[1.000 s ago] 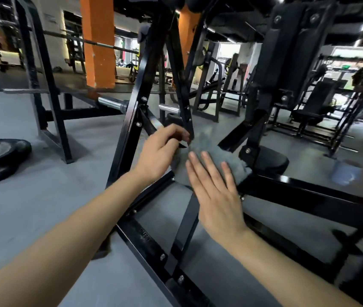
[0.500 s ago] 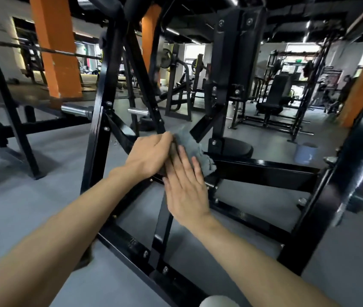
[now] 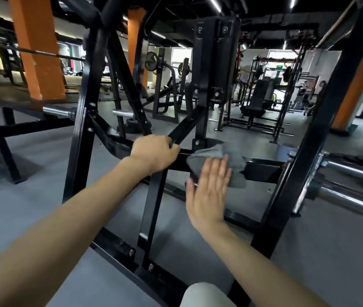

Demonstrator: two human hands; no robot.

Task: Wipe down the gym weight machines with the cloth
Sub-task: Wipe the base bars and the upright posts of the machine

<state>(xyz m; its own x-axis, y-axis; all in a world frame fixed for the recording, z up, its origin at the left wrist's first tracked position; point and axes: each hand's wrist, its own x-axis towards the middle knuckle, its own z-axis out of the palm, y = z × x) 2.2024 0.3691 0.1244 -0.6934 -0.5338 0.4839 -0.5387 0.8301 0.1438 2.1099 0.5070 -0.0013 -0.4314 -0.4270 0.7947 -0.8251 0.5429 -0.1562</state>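
A black steel weight machine frame (image 3: 81, 138) fills the view, with a horizontal crossbar (image 3: 262, 169) at mid-height. A grey cloth (image 3: 235, 161) lies draped over that crossbar. My right hand (image 3: 209, 191) presses flat on the cloth with fingers straight and together, palm against it. My left hand (image 3: 154, 154) is closed around the frame where the crossbar meets a diagonal strut, just left of the cloth.
Chrome weight pegs (image 3: 351, 187) stick out at the right, and another chrome peg (image 3: 58, 111) at the left. Orange pillars (image 3: 36, 45) and more machines (image 3: 256, 103) stand behind. A pale blue bucket (image 3: 285, 151) sits on the grey floor (image 3: 32, 202). My knee (image 3: 205, 295) shows at the bottom.
My right hand has slid the cloth rightward along the crossbar, away from my left hand. My left hand has let go of the cloth and now grips the frame. The view has shifted right.
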